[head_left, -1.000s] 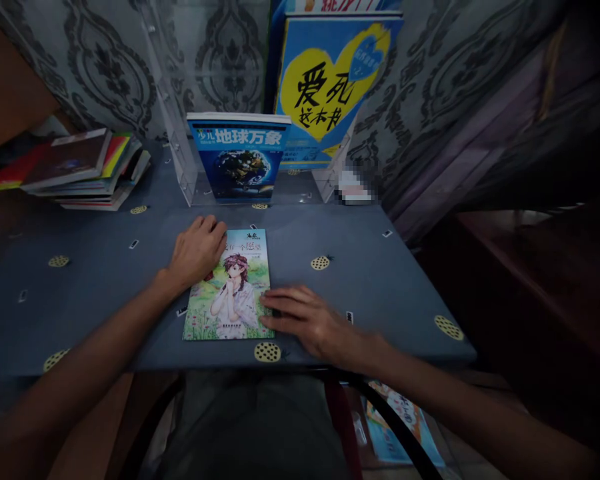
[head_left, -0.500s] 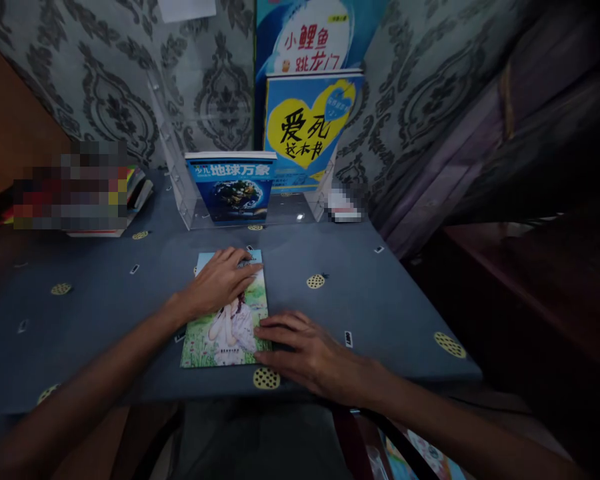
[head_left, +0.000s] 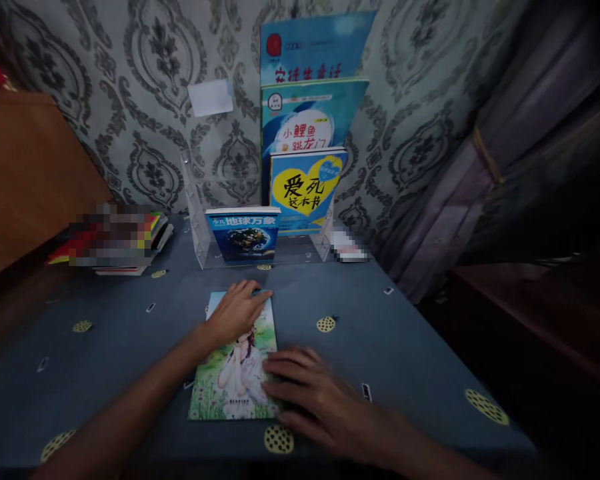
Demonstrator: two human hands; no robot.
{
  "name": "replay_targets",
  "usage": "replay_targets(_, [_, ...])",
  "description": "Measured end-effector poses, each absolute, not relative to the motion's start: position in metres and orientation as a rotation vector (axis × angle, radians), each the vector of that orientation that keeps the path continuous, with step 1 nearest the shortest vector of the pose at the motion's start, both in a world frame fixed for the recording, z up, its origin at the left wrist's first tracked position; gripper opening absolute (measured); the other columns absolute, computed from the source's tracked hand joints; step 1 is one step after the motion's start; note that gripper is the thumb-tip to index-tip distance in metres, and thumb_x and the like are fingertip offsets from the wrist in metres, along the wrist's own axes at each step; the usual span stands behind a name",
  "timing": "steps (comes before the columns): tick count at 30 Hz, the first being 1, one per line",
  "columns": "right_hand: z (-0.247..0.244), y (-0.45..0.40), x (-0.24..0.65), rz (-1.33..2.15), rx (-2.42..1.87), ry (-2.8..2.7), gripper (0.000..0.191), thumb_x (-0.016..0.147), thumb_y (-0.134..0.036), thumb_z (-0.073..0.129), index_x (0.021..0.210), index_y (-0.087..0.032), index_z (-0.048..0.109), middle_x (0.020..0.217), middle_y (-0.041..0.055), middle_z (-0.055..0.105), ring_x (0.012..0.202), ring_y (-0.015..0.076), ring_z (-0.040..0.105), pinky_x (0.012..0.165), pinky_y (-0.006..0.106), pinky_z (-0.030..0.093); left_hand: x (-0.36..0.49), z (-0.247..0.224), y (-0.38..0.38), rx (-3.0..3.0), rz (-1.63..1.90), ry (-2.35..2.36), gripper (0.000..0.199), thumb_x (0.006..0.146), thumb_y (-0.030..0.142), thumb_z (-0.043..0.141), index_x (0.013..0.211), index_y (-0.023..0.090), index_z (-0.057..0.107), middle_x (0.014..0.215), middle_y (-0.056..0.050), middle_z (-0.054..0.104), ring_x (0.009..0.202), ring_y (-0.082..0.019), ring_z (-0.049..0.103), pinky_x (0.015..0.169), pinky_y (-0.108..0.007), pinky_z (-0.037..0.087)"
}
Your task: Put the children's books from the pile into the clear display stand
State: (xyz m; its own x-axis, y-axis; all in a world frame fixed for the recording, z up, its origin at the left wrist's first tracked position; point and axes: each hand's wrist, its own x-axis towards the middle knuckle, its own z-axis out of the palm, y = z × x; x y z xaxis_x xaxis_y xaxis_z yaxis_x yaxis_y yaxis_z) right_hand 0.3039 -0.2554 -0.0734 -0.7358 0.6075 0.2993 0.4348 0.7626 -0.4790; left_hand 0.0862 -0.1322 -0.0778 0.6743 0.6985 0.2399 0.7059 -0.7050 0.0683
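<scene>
A thin book (head_left: 233,390) with a picture of a figure in a white dress on a green meadow lies flat on the table. My left hand (head_left: 237,310) rests across its upper part, fingers spread near the top right corner and covering much of the title area. At the book's lower right edge is my right hand (head_left: 313,397), its fingers stretched out over the edge and somewhat blurred. Both hands are open.
Behind the book stands a clear acrylic rack (head_left: 200,233) holding a blue earth book (head_left: 245,241), a yellow-heart book (head_left: 305,190) and taller books behind. A pile of books (head_left: 125,240) lies at left. A patterned cloth (head_left: 370,333) covers the table.
The camera view has tilted up, so more of the rack's tall books and wall shows. My hands stay at the book; the left fingers look slightly more bent.
</scene>
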Motion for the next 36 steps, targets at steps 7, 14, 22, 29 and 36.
replay_targets(7, [-0.078, -0.214, 0.299, 0.493, -0.926, -2.514, 0.036, 0.102, -0.035, 0.055, 0.134, -0.022, 0.065, 0.143, 0.0101, 0.063, 0.138, 0.0218, 0.052, 0.118, 0.045, 0.038, 0.083, -0.085, -0.130, -2.860, -0.511, -1.186, 0.039, 0.104, 0.025, 0.039, 0.136, 0.021, 0.061, 0.121, -0.012, 0.064, 0.110, -0.027, 0.058, 0.094, -0.045, 0.050])
replay_targets(14, [-0.083, -0.152, 0.294, 0.410, -1.015, -2.496, 0.038, 0.103, -0.027, 0.051, 0.136, -0.016, 0.064, 0.147, 0.0160, 0.059, 0.141, 0.0266, 0.051, 0.116, 0.049, 0.041, 0.081, -0.078, -0.145, -2.665, -0.463, -1.328, 0.038, 0.100, 0.019, 0.039, 0.132, 0.018, 0.061, 0.123, -0.016, 0.064, 0.112, -0.031, 0.059, 0.094, -0.050, 0.051])
replay_targets(22, [-0.083, -0.139, 0.293, 0.462, -1.107, -2.482, 0.038, 0.104, -0.029, 0.048, 0.141, -0.024, 0.060, 0.150, 0.0106, 0.057, 0.140, 0.0261, 0.052, 0.115, 0.055, 0.039, 0.063, -0.087, -0.225, -2.819, -0.411, -0.942, 0.063, 0.096, 0.064, 0.047, 0.144, 0.024, 0.051, 0.144, -0.013, 0.059, 0.135, -0.035, 0.051, 0.108, -0.055, 0.044])
replay_targets(29, [-0.086, -0.140, 0.293, 0.444, -1.141, -2.484, 0.039, 0.106, -0.032, 0.046, 0.142, -0.022, 0.059, 0.153, 0.0125, 0.053, 0.141, 0.0264, 0.050, 0.117, 0.055, 0.036, 0.059, -0.101, -0.250, -2.751, -0.373, -0.871, 0.067, 0.096, 0.064, 0.046, 0.149, 0.023, 0.049, 0.151, -0.013, 0.056, 0.139, -0.035, 0.050, 0.109, -0.053, 0.045])
replay_targets(36, [-0.093, -0.133, 0.295, 0.451, -1.052, -2.438, 0.040, 0.104, -0.029, 0.048, 0.138, -0.013, 0.062, 0.146, 0.0179, 0.059, 0.136, 0.0270, 0.053, 0.114, 0.050, 0.039, 0.060, -0.089, -0.253, -2.824, -0.360, -0.909, 0.061, 0.100, 0.060, 0.043, 0.145, 0.020, 0.052, 0.149, -0.013, 0.057, 0.140, -0.033, 0.048, 0.111, -0.055, 0.044])
